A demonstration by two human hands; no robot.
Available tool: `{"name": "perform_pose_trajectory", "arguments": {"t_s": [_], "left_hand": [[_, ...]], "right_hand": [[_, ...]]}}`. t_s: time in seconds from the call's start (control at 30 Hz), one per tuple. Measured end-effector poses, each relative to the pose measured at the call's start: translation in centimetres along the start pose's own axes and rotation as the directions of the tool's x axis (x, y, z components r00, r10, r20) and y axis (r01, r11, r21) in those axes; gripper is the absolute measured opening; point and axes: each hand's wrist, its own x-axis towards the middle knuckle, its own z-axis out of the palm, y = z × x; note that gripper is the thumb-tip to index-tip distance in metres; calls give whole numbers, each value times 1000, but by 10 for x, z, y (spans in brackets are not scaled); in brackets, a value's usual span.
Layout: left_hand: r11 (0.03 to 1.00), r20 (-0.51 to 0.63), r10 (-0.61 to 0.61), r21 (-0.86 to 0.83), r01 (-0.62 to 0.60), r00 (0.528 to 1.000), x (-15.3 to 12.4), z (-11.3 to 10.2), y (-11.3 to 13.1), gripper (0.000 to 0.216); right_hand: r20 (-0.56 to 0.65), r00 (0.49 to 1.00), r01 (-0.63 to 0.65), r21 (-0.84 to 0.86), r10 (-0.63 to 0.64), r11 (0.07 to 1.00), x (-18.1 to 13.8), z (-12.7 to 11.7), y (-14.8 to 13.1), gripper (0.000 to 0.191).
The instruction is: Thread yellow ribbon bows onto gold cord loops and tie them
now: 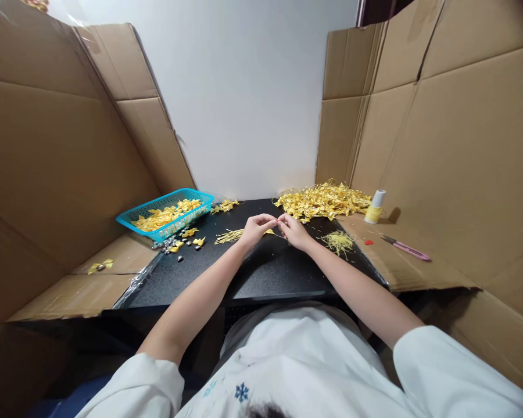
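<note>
Above the middle of the black table, my left hand and my right hand meet at the fingertips, both closed in a pinch. A small yellow ribbon piece shows just under my left fingers. From my right hand a thin golden cord trails down. The exact grip point is hidden by the fingers. Beside my left hand lies a bundle of golden cords. Right of my right hand sits a tangle of short yellow thread bits.
A blue basket of yellow ribbon bows stands left, with dark shiny beads near it. A large heap of yellow bows lies back right. A thread cone, a red scrap and a pink cutter rest on cardboard.
</note>
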Motion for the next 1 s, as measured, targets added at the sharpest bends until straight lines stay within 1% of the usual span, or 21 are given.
{"name": "perform_pose_trajectory", "arguments": {"t_s": [0.17,0.27,0.37,0.47,0.6,0.73,0.83,1.0], "left_hand": [[992,-7,76,106,-75,997,4,-4,-5,33],[979,-10,100,177,-97,995,5,-6,-5,32],[965,-12,116,240,-110,993,5,-7,-3,31],[953,-36,144,275,-129,989,5,-7,0,28],[948,-104,198,272,-164,975,9,-10,5,25],[954,-167,239,222,-200,956,12,-14,12,27],[958,-172,246,194,-212,954,11,-14,16,28],[964,-108,217,182,-196,970,7,-7,14,29]], "right_hand": [[52,999,-14,24,13,1000,3,1,4,11],[91,996,-27,25,25,999,3,1,5,10],[127,991,-31,-6,31,1000,2,0,5,13],[143,989,-26,-72,36,997,2,-2,6,12],[131,991,3,-195,23,981,3,-7,9,4],[133,991,20,-272,17,962,3,-9,11,9],[112,994,44,-273,-13,961,3,-10,4,6],[82,994,83,-178,-69,980,3,-14,-16,23]]}}
